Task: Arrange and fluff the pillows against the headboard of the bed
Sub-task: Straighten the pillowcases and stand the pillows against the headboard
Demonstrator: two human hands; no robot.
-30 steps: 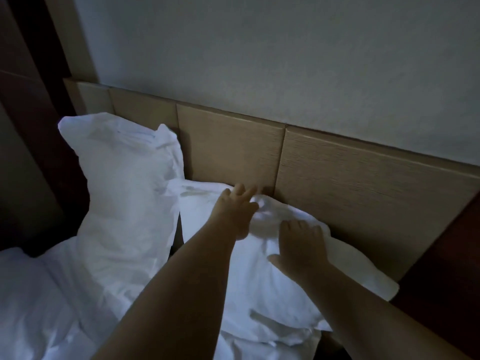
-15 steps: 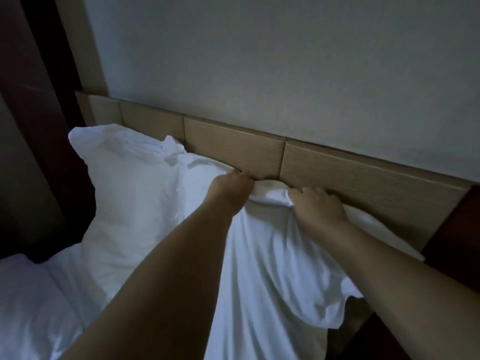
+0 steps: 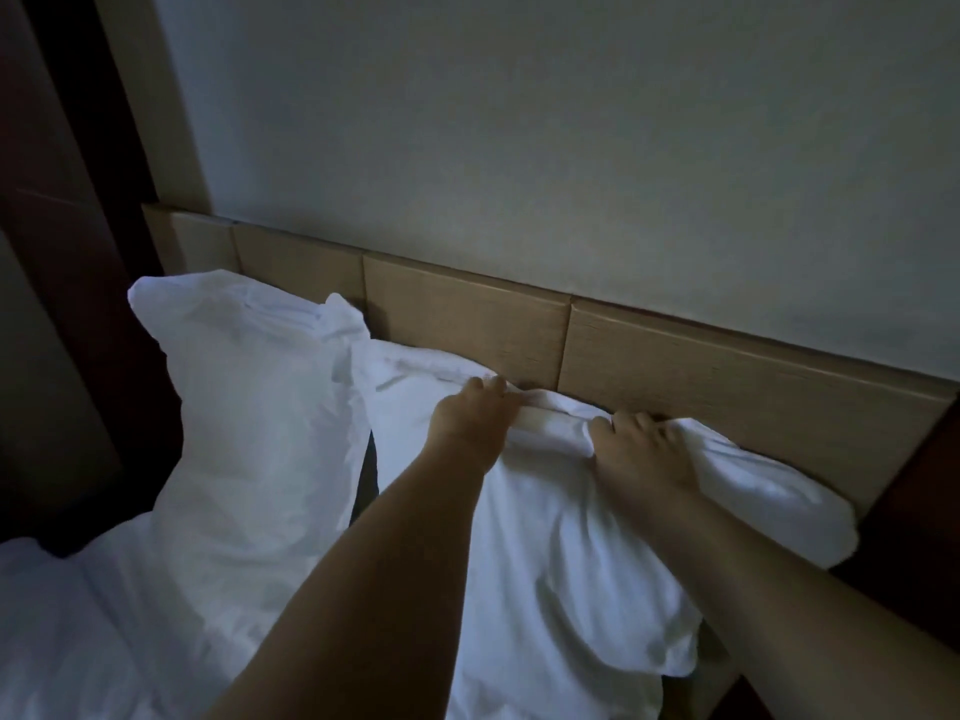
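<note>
Right pillow [image 3: 550,553]: you hold it by its top edge, stood up with that edge touching the headboard [image 3: 727,376]. Its lower part sags onto the bed and its right corner lies low along the boards.
Why held so: gripping the top edge with both hands likely lets the filling drop and lets you seat the pillow upright against the boards. That is a judgement.
Left hand [image 3: 470,423]: your fingers are curled over the top edge, left of the pillow's middle, clamped on a fold of the case. The fingertips reach the far side, close to the headboard.
Right hand [image 3: 641,454]: your fingers are curled tight, bunching the cloth a little to the right of your left hand. A short taut roll of fabric runs between the two hands.
Left pillow [image 3: 249,407]: it stands propped at the headboard's left end, untouched. Its inner edge is just beside the right pillow, with a dark gap lower down.
Sheet [image 3: 78,631]: white and rumpled, in front of both pillows.
Step in hand: seating and plumping the right pillow.
Watch: it sits lower than the left pillow and droops at the right corner, so you will probably need to lift and shake it to even the two out.
</note>
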